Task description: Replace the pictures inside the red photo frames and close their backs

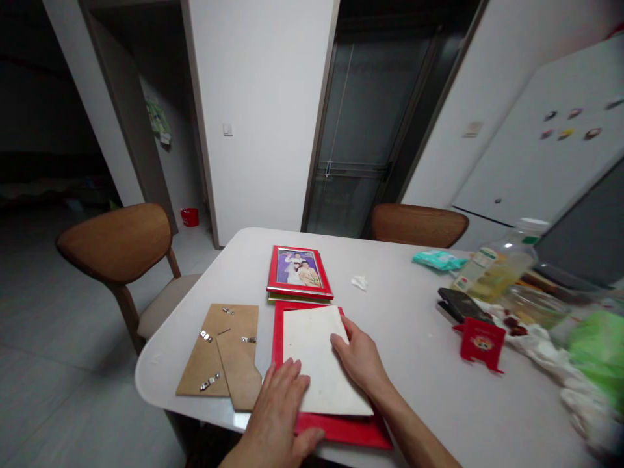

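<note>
A red picture frame (348,429) lies at the table's near edge, with a white sheet (316,351) on top of it, slightly askew. My left hand (283,409) rests on the lower left of the sheet and frame, fingers stretched out. At the sheet's right edge, my right hand (361,357) has its thumb on top and its fingers along the side, partly hidden. Left of the frame lies a brown backing board (199,364) with metal clips and a fold-out stand. Beyond it, another red frame (299,290) holding a photo lies on something thin.
A crumpled white tissue (359,282) lies on the table (400,390). To the right are a teal packet (439,260), a large bottle (502,257), a black object (463,304), a red card holder (481,344) and a green bag (599,351). Wooden chairs (117,240) stand around.
</note>
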